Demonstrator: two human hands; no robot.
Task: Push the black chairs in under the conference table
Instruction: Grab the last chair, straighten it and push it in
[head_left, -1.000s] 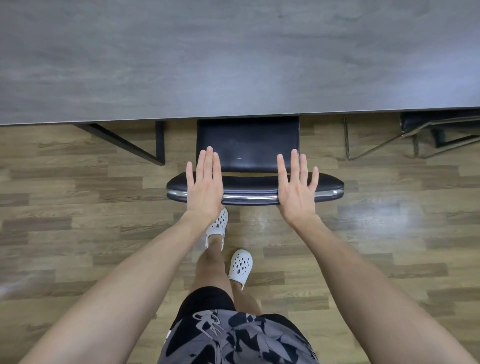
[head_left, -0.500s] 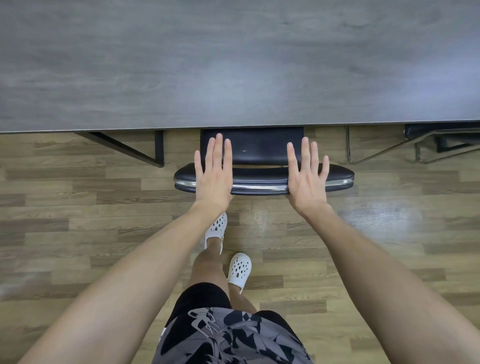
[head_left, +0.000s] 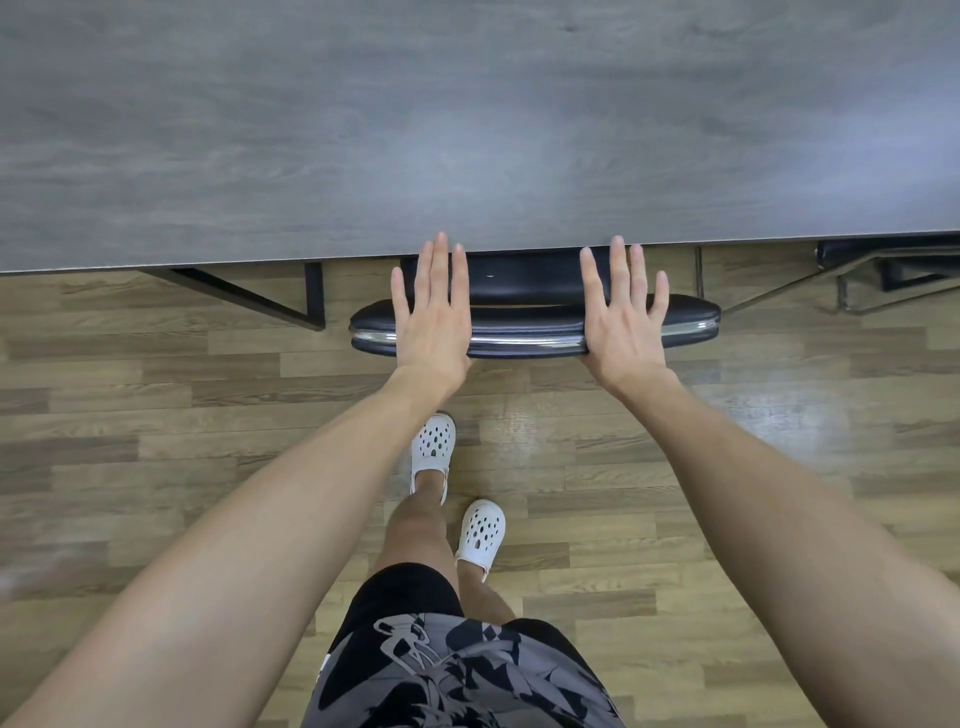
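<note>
Your left hand (head_left: 434, 325) and right hand (head_left: 621, 325) lie flat, fingers spread, gripping nothing, pressing the black chair's (head_left: 524, 317) backrest; its seat sits mostly under the grey counter (head_left: 467, 130).

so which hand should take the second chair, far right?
Right, probably. The right hand lies on the near chair's backrest end closest to that second chair; the left hand is further off.
</note>
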